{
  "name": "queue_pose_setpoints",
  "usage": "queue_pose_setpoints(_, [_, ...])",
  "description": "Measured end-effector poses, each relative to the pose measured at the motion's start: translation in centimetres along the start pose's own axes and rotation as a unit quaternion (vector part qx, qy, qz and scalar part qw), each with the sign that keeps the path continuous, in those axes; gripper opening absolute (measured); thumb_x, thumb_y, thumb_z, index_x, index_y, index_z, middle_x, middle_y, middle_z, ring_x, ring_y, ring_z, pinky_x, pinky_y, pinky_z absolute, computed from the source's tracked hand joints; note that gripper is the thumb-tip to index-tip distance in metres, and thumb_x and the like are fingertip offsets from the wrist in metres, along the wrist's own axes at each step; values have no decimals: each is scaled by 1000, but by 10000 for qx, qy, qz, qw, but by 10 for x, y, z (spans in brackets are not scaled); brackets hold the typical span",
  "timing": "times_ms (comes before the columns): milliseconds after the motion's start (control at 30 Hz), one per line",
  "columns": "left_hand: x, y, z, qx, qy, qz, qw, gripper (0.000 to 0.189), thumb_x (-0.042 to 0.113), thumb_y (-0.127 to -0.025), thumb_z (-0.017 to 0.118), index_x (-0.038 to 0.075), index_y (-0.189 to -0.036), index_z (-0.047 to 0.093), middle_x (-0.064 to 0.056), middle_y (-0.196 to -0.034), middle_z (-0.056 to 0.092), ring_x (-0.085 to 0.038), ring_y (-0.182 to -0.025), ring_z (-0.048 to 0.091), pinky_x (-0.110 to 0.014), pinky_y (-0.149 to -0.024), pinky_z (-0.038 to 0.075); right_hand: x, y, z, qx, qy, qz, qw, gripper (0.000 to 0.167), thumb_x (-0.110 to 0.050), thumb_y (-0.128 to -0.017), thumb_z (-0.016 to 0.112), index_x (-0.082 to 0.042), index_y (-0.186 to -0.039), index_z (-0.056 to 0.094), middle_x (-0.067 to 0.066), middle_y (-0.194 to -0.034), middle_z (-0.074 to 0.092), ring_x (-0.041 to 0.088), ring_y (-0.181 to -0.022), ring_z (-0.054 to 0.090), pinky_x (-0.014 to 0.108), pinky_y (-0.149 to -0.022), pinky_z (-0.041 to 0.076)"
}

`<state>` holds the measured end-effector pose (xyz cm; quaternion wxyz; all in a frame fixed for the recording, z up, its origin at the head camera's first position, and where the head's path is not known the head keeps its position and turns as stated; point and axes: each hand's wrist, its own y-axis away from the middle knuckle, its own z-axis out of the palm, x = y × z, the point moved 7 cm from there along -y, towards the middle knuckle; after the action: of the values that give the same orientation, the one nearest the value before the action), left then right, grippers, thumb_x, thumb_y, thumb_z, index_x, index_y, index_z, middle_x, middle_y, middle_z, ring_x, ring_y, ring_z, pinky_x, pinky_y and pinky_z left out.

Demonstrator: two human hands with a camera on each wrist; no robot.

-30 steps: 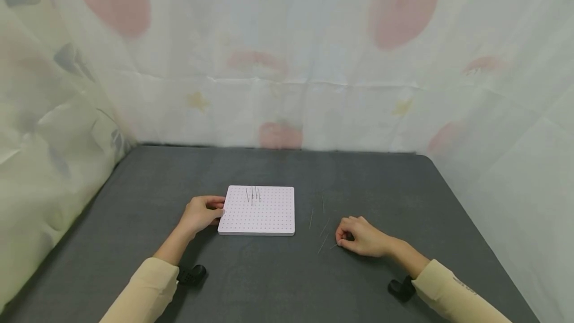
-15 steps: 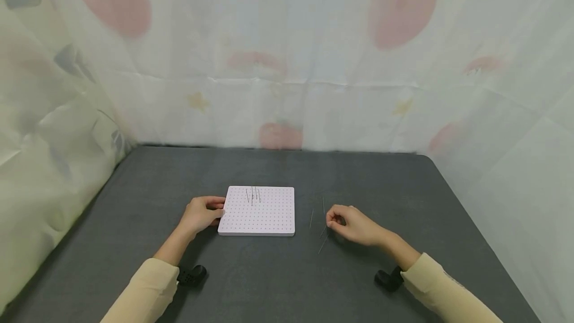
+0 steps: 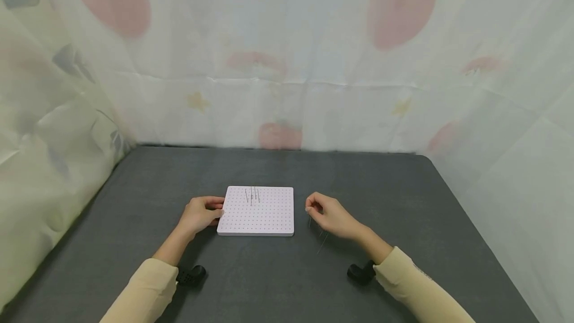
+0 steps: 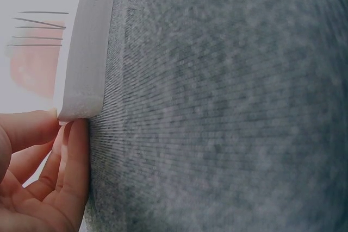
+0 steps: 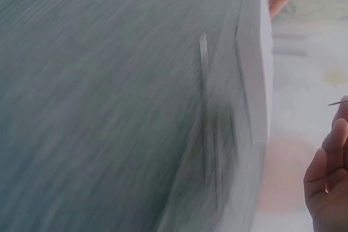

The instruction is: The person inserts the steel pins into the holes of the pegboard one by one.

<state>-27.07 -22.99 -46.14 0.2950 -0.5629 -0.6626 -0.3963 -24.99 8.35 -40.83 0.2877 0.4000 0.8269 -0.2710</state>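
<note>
A white pegboard (image 3: 257,221) with rows of small holes lies on the dark table. Several thin metal needles (image 3: 252,196) stand in its back part; the left wrist view shows these needles (image 4: 39,27) from the side. My left hand (image 3: 197,215) holds the board's left edge, thumb (image 4: 32,127) at the top rim and fingers against the side. Right of the board, my right hand (image 3: 332,216) is raised over the table, thumb and forefinger together. It pinches a needle, whose pointed tip (image 5: 337,103) shows in the right wrist view.
Loose needles (image 3: 323,244) lie on the table beneath and in front of my right hand, some hidden by it. The dark table top (image 3: 251,278) is backed by a pale printed curtain (image 3: 341,113), which also hangs at both sides.
My right hand has lifted a needle off the table and moved left and away from me, towards the board. My left hand and the board have stayed in place.
</note>
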Motion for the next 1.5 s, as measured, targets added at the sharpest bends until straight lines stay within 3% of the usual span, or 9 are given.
queue_pose_setpoints(400, [4, 1, 4, -7, 21, 107, 9999, 37, 2, -84, 61, -2, -120, 58, -16, -101, 61, -16, -78, 62, -30, -63, 57, -28, -36, 38, -57, -33, -357, 9993, 5, -11, -90, 55, -15, -87, 55, -9, -77, 55, 5, -68, 46, 18, -58, 40])
queue_pose_setpoints(767, [4, -2, 4, 16, 38, 101, 9999, 37, 2, -84, 61, -1, -121, 58, -16, -103, 61, -16, -80, 63, -30, -64, 57, -44, -66, 57, 684, 125, -699, 9951, 10, -5, -84, 55, -15, -83, 53, -8, -71, 55, 5, -68, 49, 15, -57, 40])
queue_pose_setpoints(1067, [4, -2, 6, -20, 28, 85, 10000, 37, 3, -84, 62, -1, -120, 58, -17, -102, 61, -17, -80, 63, -30, -64, 57, -50, -78, 74, 1066, 212, -588, 9923, 4, -9, -83, 56, -13, -82, 55, -7, -70, 57, 10, -66, 54, 14, -55, 37])
queue_pose_setpoints(1233, [6, -2, 6, 11, 34, 111, 9999, 37, 2, -84, 61, -1, -120, 58, -16, -101, 62, -16, -80, 63, -30, -64, 57, -49, -79, 79, 1270, 455, -400, 9900, 2, -14, -83, 57, -14, -81, 57, -8, -73, 62, 7, -64, 55, 12, -55, 38])
queue_pose_setpoints(1500, [7, -1, 7, -2, 71, 149, 9999, 36, 1, -84, 61, -3, -120, 58, -16, -100, 61, -16, -79, 63, -31, -64, 57, -47, -81, 88, 1182, 812, -302, 9892, 5, -14, -81, 61, -18, -83, 58, -10, -74, 62, -1, -61, 49, 10, -53, 35])
